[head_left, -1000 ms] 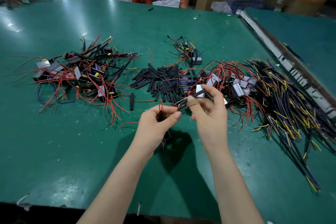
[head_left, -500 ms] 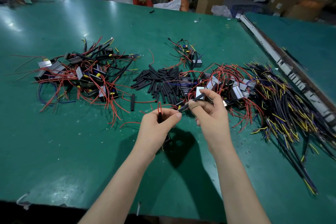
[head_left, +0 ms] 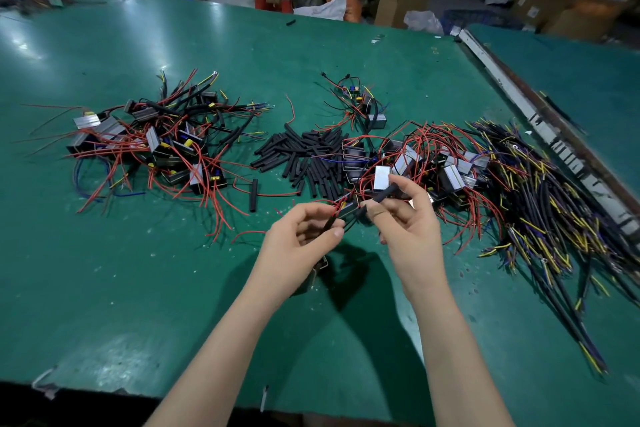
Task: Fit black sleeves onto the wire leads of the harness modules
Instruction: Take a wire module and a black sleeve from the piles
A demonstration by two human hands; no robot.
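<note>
The left hand (head_left: pixel 301 239) pinched a red wire lead (head_left: pixel 333 221) steady, just before the pile of black sleeves (head_left: pixel 308 158), while the right hand (head_left: pixel 407 218) grasped one black sleeve (head_left: pixel 384 193) angled toward it, probably lining up for threading.

Two hands in view: left hand (head_left: pixel 300 240), right hand (head_left: pixel 408 222). One green tabletop (head_left: pixel 173 288). Harness modules lie in three groups: a left heap (head_left: pixel 152 146), a right heap (head_left: pixel 426 163), and one single module far centre (head_left: pixel 375 120); modules per heap too tangled to count. One pile of black sleeves (head_left: pixel 304 158), dozens. One loose sleeve (head_left: pixel 253 195) near left of it. One bundle of black-and-yellow wires (head_left: pixel 547 204) at right.
</note>
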